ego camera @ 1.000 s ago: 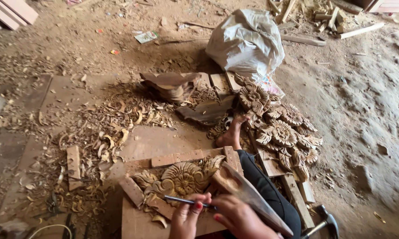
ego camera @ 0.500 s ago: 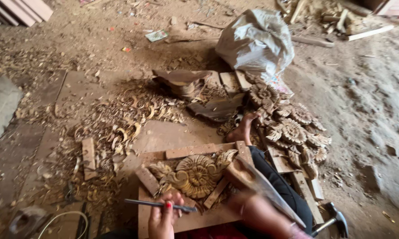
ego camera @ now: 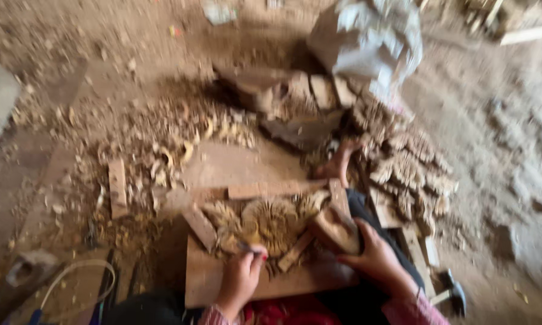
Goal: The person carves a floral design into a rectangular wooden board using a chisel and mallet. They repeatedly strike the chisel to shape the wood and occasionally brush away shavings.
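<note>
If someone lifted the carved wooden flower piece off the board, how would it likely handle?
The carved flower piece looks rigid, being solid wood. Its thin petal edges would probably chip if knocked. Wood strips wedge it on the board, so it likely resists sliding. The left hand works a tool on it; the right hand rests beside it.

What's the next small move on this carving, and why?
Probably strike the tool with the mallet: the left hand sets the tool's tip on the carving, and the right hand grips the mallet beside it.
</note>
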